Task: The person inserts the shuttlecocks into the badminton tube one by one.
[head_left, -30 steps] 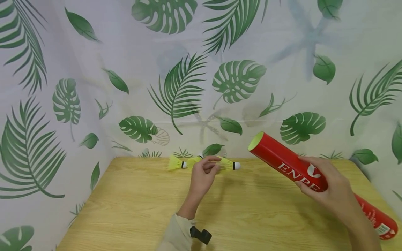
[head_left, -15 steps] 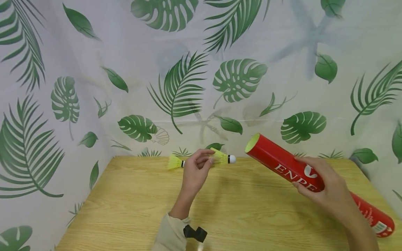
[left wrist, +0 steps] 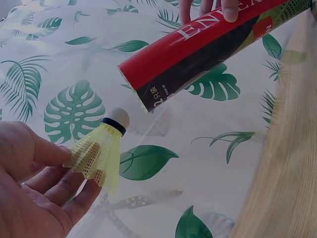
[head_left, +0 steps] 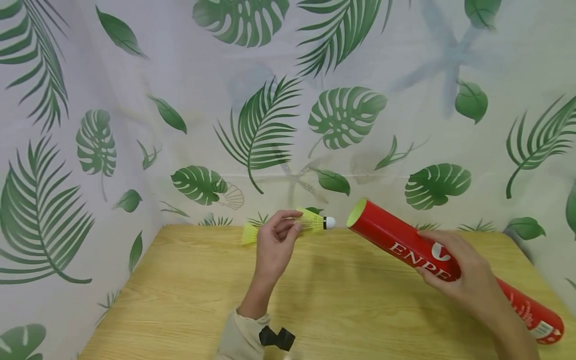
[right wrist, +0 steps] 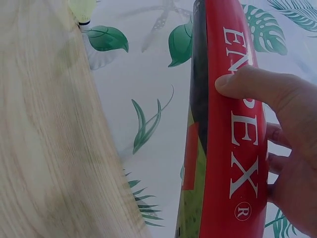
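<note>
My left hand (head_left: pixel 275 245) pinches a yellow shuttlecock (left wrist: pixel 96 153) by its skirt, between thumb and fingers. Its white cork tip points right, a short gap from the open end of a red shuttlecock tube (head_left: pixel 391 237). Around the middle of that tube curls my right hand (head_left: pixel 472 280), holding it tilted above the table with its open end up and to the left. In the right wrist view the thumb (right wrist: pixel 230 85) lies across the tube's white lettering. Behind the left hand, another yellow shuttlecock (head_left: pixel 249 234) lies on the table, partly hidden.
The wooden table (head_left: pixel 189 300) runs back to a white curtain (head_left: pixel 270 65) printed with green leaves. A further shuttlecock (right wrist: pixel 82 10) shows at the top edge of the right wrist view. A black strap (head_left: pixel 276 339) is on the left wrist.
My left hand has lifted the shuttlecock from the back of the table and shifted slightly left. The tube has moved a little left and its open end has dropped slightly.
</note>
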Motion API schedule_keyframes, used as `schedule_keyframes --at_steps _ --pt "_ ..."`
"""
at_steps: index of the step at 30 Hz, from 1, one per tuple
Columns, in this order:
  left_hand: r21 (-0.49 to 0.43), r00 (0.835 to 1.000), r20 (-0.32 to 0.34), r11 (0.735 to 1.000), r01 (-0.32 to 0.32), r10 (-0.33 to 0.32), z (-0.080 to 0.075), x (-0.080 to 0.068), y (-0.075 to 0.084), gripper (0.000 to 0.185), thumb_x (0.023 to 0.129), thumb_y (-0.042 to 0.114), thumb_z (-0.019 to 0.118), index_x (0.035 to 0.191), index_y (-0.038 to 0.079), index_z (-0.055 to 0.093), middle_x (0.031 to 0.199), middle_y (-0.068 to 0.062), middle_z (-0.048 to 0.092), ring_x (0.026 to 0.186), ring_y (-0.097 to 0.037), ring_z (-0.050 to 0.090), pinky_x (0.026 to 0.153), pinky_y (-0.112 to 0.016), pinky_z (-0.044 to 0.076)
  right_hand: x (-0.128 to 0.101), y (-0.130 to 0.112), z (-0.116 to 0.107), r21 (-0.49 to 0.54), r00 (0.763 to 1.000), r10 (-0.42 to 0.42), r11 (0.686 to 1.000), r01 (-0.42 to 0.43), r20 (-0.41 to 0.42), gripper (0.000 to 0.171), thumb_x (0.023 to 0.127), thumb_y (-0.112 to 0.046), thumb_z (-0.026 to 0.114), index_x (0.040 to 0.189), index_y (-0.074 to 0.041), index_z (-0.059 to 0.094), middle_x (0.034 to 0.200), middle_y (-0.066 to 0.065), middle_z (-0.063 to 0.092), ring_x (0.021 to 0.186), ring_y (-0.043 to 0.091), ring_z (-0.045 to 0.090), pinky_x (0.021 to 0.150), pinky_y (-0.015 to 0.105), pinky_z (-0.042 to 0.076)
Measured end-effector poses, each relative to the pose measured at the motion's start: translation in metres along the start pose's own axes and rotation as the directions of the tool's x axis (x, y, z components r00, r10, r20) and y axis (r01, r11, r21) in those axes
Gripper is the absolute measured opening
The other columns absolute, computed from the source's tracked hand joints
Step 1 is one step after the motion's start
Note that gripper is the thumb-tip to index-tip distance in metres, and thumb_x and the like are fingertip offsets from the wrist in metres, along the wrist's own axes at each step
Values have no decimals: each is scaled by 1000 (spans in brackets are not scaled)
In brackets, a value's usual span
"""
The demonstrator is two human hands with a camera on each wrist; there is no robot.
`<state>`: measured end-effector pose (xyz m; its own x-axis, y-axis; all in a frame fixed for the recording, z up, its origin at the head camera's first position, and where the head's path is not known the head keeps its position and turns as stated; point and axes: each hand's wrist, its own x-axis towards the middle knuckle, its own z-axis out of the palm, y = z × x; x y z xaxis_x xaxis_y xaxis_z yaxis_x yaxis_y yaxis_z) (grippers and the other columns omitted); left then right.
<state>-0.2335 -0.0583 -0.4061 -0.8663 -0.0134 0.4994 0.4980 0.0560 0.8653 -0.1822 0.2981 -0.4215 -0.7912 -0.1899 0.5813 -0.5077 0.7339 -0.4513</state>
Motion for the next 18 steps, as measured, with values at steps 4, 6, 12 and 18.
schedule_keyframes --at_steps 4,6,12,18 --pt "0 1000 -18 1000 -22 22 -2 -1 4 18 97 -2 67 115 1 71 97 -17 76 87 -36 74 69 -25 56 1 -4 4 -6 1000 3 1000 -3 14 88 67 -5 95 144 -21 57 136 8 59 114 2 45 76 13 47" --pt "2 999 -27 999 -33 33 -3 -1 6 18 98 -2 67 115 1 71 97 -17 76 84 -28 74 66 -22 53 1 -6 7 -5 1000 -5 1000 5 21 87 68 -6 95 145 -20 57 135 8 59 114 3 46 76 14 48" --pt "-3 997 -59 999 -53 53 -8 0 8 18 98 -2 66 115 1 71 95 -18 76 75 -10 67 60 -19 47 3 -13 16 15 1000 -20 1000 20 20 87 69 -5 95 145 -22 57 136 4 59 114 1 47 79 16 50" --pt "-23 996 -66 998 -62 61 -8 0 9 18 98 -3 66 115 0 70 94 -19 75 76 -13 69 61 -18 49 2 -20 22 20 999 -14 1000 13 43 84 73 -12 94 146 -24 55 139 3 59 116 11 51 81 15 48"
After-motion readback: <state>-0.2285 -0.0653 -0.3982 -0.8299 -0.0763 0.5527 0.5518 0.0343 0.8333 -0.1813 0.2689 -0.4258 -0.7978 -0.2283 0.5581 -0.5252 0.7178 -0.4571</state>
